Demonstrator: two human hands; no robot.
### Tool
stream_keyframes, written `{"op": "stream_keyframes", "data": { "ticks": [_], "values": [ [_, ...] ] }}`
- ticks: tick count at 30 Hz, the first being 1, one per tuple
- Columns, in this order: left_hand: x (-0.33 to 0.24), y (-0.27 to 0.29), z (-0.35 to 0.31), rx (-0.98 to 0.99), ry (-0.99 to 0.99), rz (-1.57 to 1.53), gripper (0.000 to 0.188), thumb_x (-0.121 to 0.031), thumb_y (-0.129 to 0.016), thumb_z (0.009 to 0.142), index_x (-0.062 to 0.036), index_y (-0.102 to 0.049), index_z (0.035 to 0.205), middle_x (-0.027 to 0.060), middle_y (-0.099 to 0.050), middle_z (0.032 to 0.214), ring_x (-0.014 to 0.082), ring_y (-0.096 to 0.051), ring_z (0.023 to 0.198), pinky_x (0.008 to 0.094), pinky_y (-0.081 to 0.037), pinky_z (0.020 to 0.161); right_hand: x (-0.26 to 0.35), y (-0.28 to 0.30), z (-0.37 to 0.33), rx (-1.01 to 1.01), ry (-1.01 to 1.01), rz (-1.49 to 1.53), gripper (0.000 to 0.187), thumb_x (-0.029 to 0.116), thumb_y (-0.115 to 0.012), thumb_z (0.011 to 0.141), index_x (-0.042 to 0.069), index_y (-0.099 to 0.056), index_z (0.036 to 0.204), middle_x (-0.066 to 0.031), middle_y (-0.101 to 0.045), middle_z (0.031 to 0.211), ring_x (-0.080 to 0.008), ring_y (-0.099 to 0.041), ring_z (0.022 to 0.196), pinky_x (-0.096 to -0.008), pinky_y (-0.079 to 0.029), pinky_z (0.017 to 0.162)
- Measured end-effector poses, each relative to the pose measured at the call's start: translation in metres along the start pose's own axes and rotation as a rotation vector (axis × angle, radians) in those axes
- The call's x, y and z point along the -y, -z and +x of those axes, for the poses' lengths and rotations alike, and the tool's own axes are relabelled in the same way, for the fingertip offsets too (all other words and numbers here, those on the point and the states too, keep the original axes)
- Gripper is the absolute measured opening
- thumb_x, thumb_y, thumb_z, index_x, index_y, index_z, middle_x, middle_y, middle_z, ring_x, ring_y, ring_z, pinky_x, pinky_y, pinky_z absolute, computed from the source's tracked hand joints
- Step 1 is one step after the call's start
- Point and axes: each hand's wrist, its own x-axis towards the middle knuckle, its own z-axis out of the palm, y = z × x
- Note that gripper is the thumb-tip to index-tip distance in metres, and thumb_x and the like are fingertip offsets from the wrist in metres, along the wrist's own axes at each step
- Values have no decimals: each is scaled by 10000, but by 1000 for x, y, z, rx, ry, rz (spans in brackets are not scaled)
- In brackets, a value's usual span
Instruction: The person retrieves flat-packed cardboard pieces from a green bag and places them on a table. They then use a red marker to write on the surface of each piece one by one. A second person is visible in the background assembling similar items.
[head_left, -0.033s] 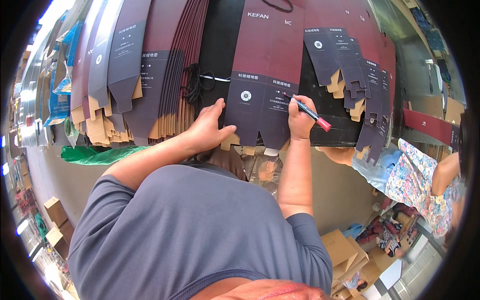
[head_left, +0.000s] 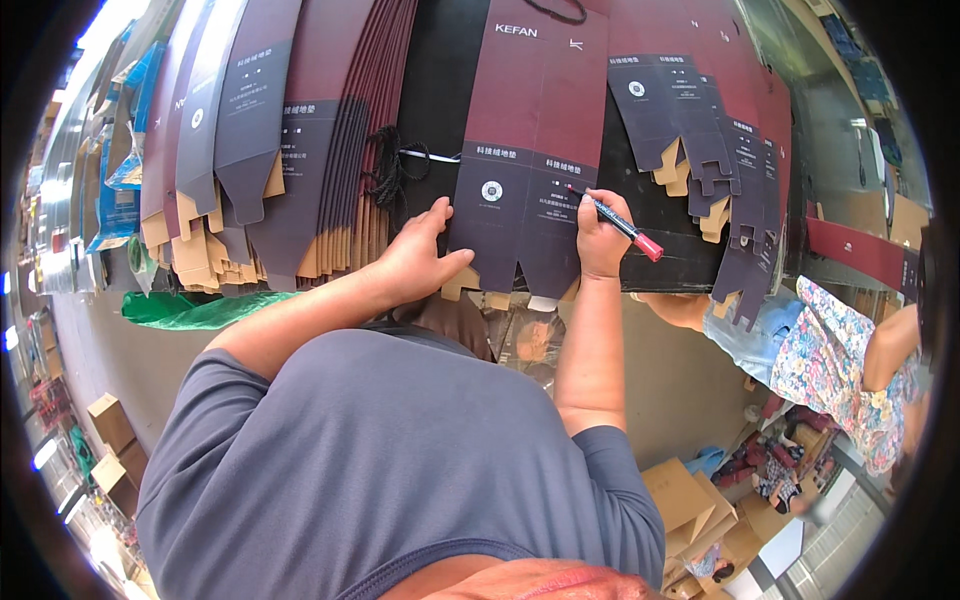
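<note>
Black marker [head_left: 615, 220] sat pinched in my right grip [head_left: 602, 245]; my left grip [head_left: 422, 260], spread and empty, seemingly steadied the flat carton [head_left: 500, 235].

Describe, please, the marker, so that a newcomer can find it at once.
On the black table, find the flat maroon and grey box between the left stack and right pile of boxes. Over its lower right part, the right hand holds the marker. It is a dark stick with a bright red end, unlike the thin white item by the black cord.
</note>
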Motion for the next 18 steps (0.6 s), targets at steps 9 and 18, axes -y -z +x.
{"op": "stream_keyframes", "data": {
  "ticks": [9,18],
  "values": [
    [-22,18,-3,94,-260,-524,774,-290,-703,869,45,-334,1461,85,-576,1093,163,-540,1025,302,-427,949,29,-21,5,-195,-534,1083,182,187,-591,965,30,-582,1056,-36,-599,746,-138,-557,668,-426,-521,871],
    [-22,-24,35,120,-858,681,613,-368,-658,842,-61,-512,1353,95,-449,1455,329,-317,1403,521,-247,1130,5,114,11,-826,-315,1271,132,133,-616,878,54,-568,784,-18,-483,579,-157,-509,581,-439,-533,920]
  ]
}}
